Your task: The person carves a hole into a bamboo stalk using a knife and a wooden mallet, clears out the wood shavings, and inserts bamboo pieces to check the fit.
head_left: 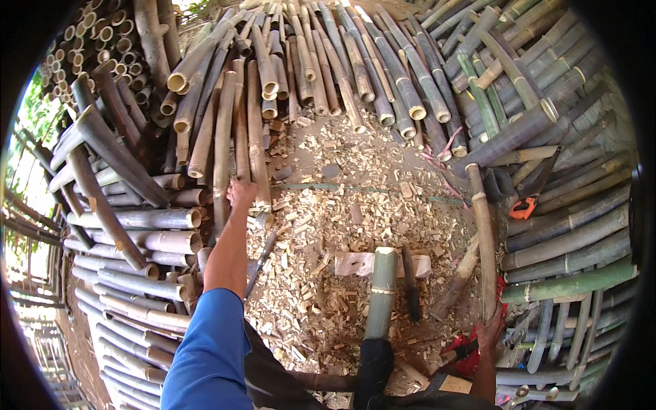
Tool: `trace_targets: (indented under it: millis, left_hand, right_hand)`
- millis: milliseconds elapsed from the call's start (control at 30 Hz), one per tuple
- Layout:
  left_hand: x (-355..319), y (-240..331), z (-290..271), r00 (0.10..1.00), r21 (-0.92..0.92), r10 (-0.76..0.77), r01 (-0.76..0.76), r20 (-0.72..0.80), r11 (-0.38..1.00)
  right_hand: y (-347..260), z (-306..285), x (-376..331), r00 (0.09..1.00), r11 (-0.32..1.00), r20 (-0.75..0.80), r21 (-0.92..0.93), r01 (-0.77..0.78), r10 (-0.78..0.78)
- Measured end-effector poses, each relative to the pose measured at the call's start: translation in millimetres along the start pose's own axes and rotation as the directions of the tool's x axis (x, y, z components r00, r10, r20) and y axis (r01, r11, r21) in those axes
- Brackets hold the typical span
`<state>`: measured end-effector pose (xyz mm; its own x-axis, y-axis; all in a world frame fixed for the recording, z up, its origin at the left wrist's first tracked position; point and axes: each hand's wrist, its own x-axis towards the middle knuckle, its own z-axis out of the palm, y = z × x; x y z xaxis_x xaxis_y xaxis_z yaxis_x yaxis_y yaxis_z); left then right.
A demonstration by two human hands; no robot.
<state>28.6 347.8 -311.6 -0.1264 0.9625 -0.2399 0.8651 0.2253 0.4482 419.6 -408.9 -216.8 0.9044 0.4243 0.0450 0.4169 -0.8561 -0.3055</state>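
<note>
At the far left, stacked grey-brown bamboo poles [130,219] are seen lying with their cut ends toward the middle. The left hand [240,193], reached out on an arm in a blue sleeve [205,348], is laid on the lower end of a long tan split bamboo strip [258,137] that leans among others against the pile; the fingers are curled over it, though whether it is truly gripped cannot be told. Just right of the forearm, a slim dark-handled tool [262,258] is seen lying on the ground. The ground [342,205] in the middle is covered with pale wood chips. A green bamboo section [380,294] is held upright near the lower centre, its cut top beside a pale wooden block [355,263]. A dark blade-like tool [411,283] lies just right of that section. Further right, a long thin brownish bamboo pole [484,246] is grasped near its lower end by the right hand [489,336], the fingers clenched around it. A red object [471,355] lies just beside that hand. An orange-handled saw [531,193] rests against the stacked poles at the right.
</note>
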Motion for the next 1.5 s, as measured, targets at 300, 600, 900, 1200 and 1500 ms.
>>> trace_targets:
  millis: [300, 600, 900, 1200, 1500]
  left_hand:
    - [-20, 12, -28, 0.994, 0.189, -0.017, 0.037, -0.111, 0.981]
    - [7, -4, -58, 0.995, 0.135, 0.092, -0.085, -0.042, 0.987]
    - [-67, 47, -33, 0.952, 0.389, 0.301, -0.258, -0.053, 0.885]
    - [-44, 36, -1, 0.992, 0.223, 0.124, -0.115, -0.03, 0.968]
    - [-36, -47, -53, 0.958, 0.231, -0.061, 0.129, -0.281, 0.964]
  right_hand:
    - [36, -21, -40, 0.999, 0.991, 0.038, 0.128, -0.032, 0.028]
    - [42, 4, -34, 0.998, 0.99, 0.051, 0.136, -0.047, 0.041]
    - [50, -2, -33, 0.998, 0.998, 0.053, 0.055, -0.032, 0.029]
    - [53, 7, -22, 0.996, 0.998, 0.061, 0.033, -0.062, 0.06]
    - [61, 9, -48, 0.968, 0.965, 0.07, -0.126, -0.23, 0.24]
